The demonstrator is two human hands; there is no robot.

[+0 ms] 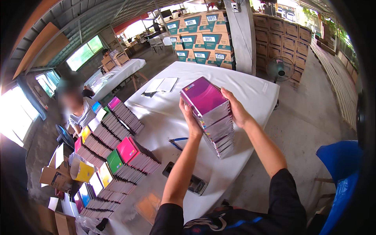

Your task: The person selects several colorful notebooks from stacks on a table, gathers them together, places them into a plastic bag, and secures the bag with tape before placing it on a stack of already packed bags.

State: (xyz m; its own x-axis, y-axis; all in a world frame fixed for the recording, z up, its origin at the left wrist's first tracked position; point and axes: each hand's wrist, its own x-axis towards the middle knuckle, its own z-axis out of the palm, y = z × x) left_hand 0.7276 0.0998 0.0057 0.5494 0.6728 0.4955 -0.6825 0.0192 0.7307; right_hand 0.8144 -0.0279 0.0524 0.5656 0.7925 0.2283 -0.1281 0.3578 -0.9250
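Note:
A tall stack of spiral notebooks with a magenta cover on top stands on the white-covered table. My left hand presses against the stack's left side near the top. On the opposite side, my right hand grips the upper edge, so the stack is held between both palms. The lower part of the stack looks wrapped in clear, shiny plastic. Blue-handled pliers lie beside my left forearm. Partly behind that forearm is a dark phone-like object.
Several piles of spiral notebooks fill the table's left side. An open booklet lies at the far edge. Beyond the piles sits a person in a striped top. Stacked cartons and a standing fan are behind the table.

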